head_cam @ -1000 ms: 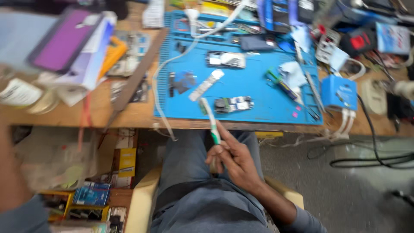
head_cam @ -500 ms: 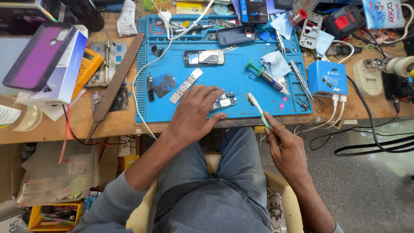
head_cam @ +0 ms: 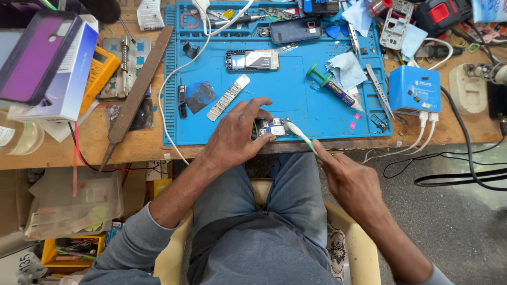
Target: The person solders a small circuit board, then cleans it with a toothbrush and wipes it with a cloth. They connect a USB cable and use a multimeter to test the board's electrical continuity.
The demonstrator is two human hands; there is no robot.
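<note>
My left hand (head_cam: 236,134) rests on the near edge of the blue work mat (head_cam: 296,100), its fingers gripping a small phone circuit board (head_cam: 272,127). My right hand (head_cam: 346,179) holds a white toothbrush (head_cam: 299,134), whose head points at the board's right end. An opened phone body (head_cam: 252,60) lies further up the mat. A metal strip (head_cam: 227,97) and a dark square piece (head_cam: 199,96) lie to its left.
A blue box (head_cam: 414,89) with white cables stands at the mat's right. A glue tube (head_cam: 338,93), cloth (head_cam: 346,68) and tweezers (head_cam: 379,89) lie nearby. A yellow multimeter (head_cam: 100,71), a long file (head_cam: 136,95) and a stack of boxes (head_cam: 45,63) sit left.
My left hand came in onto the mat and closed on the circuit board. My right hand brought the toothbrush from over my lap to the board.
</note>
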